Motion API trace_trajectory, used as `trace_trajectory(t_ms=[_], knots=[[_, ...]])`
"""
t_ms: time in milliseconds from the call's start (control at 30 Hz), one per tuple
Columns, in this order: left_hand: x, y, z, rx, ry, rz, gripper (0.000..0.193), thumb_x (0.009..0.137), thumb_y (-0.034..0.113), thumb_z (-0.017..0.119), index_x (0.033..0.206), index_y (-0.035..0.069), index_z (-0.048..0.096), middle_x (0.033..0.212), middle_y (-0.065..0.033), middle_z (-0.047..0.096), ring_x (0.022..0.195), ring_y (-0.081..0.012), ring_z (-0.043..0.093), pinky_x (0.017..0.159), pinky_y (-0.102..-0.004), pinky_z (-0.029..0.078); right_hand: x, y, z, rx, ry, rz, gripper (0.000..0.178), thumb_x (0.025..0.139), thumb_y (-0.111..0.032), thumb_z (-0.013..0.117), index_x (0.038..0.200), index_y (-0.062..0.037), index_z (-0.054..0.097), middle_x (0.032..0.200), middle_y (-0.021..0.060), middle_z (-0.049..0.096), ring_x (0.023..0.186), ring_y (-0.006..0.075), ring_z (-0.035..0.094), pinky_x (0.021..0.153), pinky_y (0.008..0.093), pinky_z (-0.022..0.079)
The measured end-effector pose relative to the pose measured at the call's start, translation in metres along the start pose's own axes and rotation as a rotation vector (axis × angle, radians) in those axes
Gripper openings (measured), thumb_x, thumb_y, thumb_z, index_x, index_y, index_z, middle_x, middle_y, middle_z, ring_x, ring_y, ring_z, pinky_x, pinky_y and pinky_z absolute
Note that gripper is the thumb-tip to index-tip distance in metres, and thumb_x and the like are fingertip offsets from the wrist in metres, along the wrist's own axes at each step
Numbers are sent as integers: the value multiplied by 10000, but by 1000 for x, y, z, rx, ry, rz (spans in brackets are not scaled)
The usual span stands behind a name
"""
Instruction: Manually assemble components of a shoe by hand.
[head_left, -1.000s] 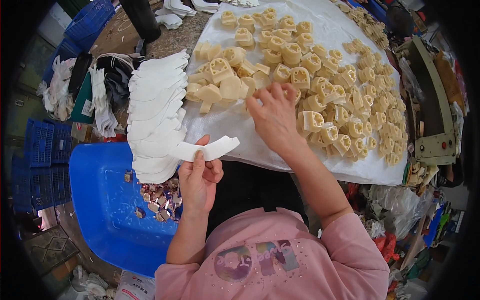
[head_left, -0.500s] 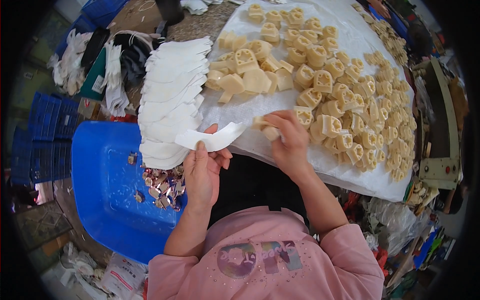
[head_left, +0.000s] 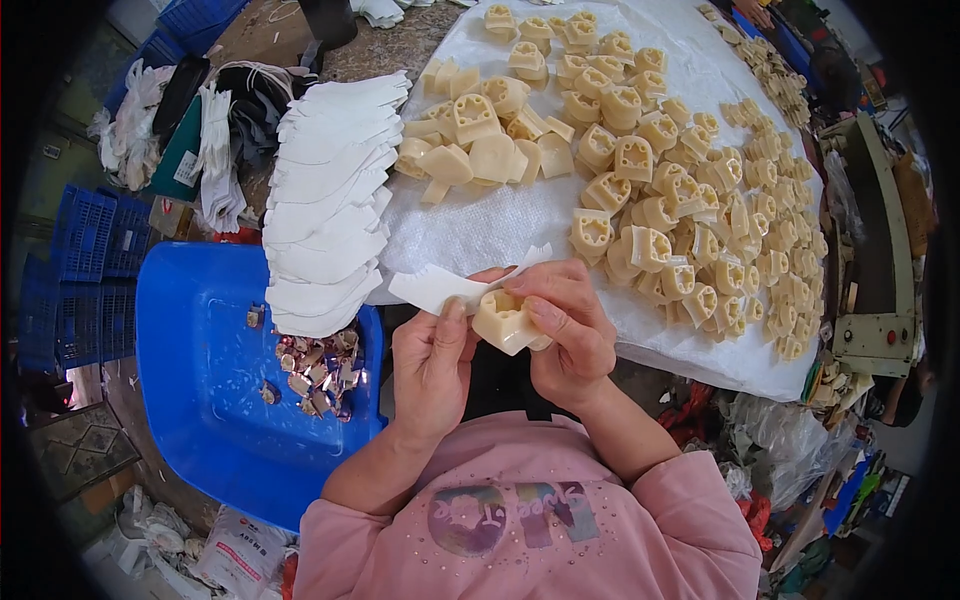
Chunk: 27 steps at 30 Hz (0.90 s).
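Observation:
My left hand pinches a curved white strip, which looks like paper or thin card. In my right hand is a cream hollow plastic piece with a cut-out opening. Both hands are together at the table's near edge, and the strip passes behind the piece, its far tip showing above my right fingers. Where strip and piece meet is partly hidden by my fingers. Beyond my left hand, many similar white strips lie overlapped in a long row.
Cream pieces are heaped on the white woven sheet at right, with a smaller group farther back. A blue tub at left holds shiny metallic-looking pieces. Blue crates stand at far left.
My right hand has moved left and nearer with the cream piece, meeting the strip. My left hand has shifted right and slightly nearer, still holding the strip.

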<state>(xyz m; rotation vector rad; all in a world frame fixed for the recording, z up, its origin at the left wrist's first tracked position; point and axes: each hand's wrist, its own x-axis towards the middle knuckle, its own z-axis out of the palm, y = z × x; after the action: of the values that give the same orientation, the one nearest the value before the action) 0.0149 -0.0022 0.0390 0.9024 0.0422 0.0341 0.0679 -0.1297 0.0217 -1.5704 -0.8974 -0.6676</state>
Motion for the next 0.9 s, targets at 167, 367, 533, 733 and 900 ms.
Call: trace_trajectory(t_ms=[167, 367, 533, 733, 900], knots=[[-3, -3, 3, 101, 43, 10, 383, 1002, 176, 337, 1206, -121, 466, 1208, -192, 531, 1077, -194, 544, 946, -315, 434, 0, 1, -3, -20, 0, -15, 498, 624, 151, 600, 1085, -36, 563, 1004, 143, 595, 812, 293, 566, 670, 362, 490], [-5, -8, 6, 253, 59, 89, 406, 1002, 185, 299, 1199, -124, 476, 1203, -188, 540, 1061, -195, 550, 927, -308, 442, -3, 1, -9, -281, -107, -2, 467, 714, 93, 602, 1118, -121, 503, 1006, 87, 608, 806, 261, 561, 707, 390, 399], [-3, -7, -9, 500, -29, 133, 454, 997, 244, 320, 1218, -135, 439, 1206, -178, 519, 1087, -199, 530, 933, -319, 424, -2, 5, -4, -327, -84, 4, 477, 679, 47, 652, 1094, -146, 519, 964, 32, 624, 761, 231, 492, 714, 381, 320], [3, 12, -11, 681, 132, 328, 254, 940, 93, 482, 1083, -95, 578, 936, -120, 651, 824, -120, 595, 741, -225, 458, 7, 1, -13, -430, -130, -81, 317, 608, -54, 659, 910, -118, 582, 891, 5, 601, 783, 223, 487, 737, 433, 257], [-1, 10, -13, 889, 143, 299, 214, 924, 80, 507, 1027, -71, 619, 827, -102, 635, 692, -93, 543, 611, -219, 417, 25, -19, -16, -516, -421, 121, 281, 566, -46, 631, 825, -116, 548, 814, 27, 493, 830, 238, 461, 734, 445, 240]])
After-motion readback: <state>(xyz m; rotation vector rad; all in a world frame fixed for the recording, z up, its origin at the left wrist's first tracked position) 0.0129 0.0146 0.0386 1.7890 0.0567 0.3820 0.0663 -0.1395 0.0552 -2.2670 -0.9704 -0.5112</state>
